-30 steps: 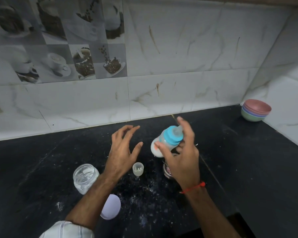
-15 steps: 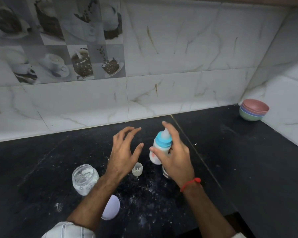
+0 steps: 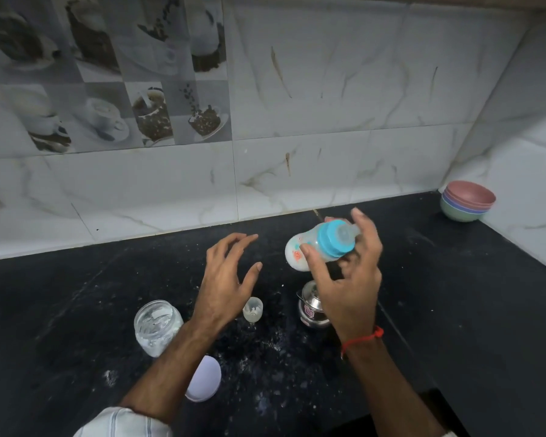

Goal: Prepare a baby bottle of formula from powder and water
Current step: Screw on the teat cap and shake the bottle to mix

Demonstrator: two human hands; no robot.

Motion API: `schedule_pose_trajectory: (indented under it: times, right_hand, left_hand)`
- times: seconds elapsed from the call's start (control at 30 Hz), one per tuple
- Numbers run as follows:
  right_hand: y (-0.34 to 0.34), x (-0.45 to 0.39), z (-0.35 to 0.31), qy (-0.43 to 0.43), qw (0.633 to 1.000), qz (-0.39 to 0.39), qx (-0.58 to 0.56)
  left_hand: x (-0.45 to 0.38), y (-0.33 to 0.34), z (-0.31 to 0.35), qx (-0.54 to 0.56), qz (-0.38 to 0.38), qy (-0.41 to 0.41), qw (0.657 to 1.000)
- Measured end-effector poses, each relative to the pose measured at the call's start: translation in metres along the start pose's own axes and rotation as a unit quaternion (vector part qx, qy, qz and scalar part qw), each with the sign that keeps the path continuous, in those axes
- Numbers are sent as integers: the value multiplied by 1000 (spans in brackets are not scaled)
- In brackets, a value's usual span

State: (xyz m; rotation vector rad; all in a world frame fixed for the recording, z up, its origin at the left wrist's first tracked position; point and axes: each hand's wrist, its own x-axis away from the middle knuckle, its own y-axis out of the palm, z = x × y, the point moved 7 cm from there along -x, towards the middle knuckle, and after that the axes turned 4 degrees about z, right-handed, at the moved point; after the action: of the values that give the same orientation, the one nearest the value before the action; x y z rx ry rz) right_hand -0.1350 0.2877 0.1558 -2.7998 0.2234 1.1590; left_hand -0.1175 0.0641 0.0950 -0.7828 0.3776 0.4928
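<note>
My right hand holds a small baby bottle with a blue collar and teat, tilted almost on its side above the black counter, teat toward me. White milky liquid fills its lower end. My left hand hovers to the left of the bottle with fingers spread and nothing in it. An open glass jar of white powder stands left of my left forearm. A small clear cap sits just right of my left wrist. A little steel pot stands under my right hand, partly hidden.
A white lid lies near the counter's front edge by my left forearm. Spilled powder specks dot the counter around the cap. Stacked coloured bowls sit in the far right corner. Tiled walls close the back and right sides.
The bottle stood nearly upright half a second ago; now it is tilted on its side again, as it was a second ago. My left hand has barely moved.
</note>
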Motion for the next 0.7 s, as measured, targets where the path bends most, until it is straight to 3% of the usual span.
schedule_pose_trajectory:
  times: [0.13,0.3,0.43,0.6,0.7]
  right_hand:
    - [21,7,20,87,987,-132,43]
    - [8,7,-3,-60,997,-28,25]
    - [27,15,20,38,980,-170,95]
    - [12,15,11,-15,998,-47,36]
    - [26,18,22,42,989,-122,74]
  left_hand:
    - [1,1,2,2,-7,5,1000]
    - [-2,0,-1,-4,-7,-6,1000]
    - [0,0,-1,3,-8,-2,1000]
    - [1,-1,-4,-3,-1,-4,1000]
    - [1,0,-1,4,0,-2,1000]
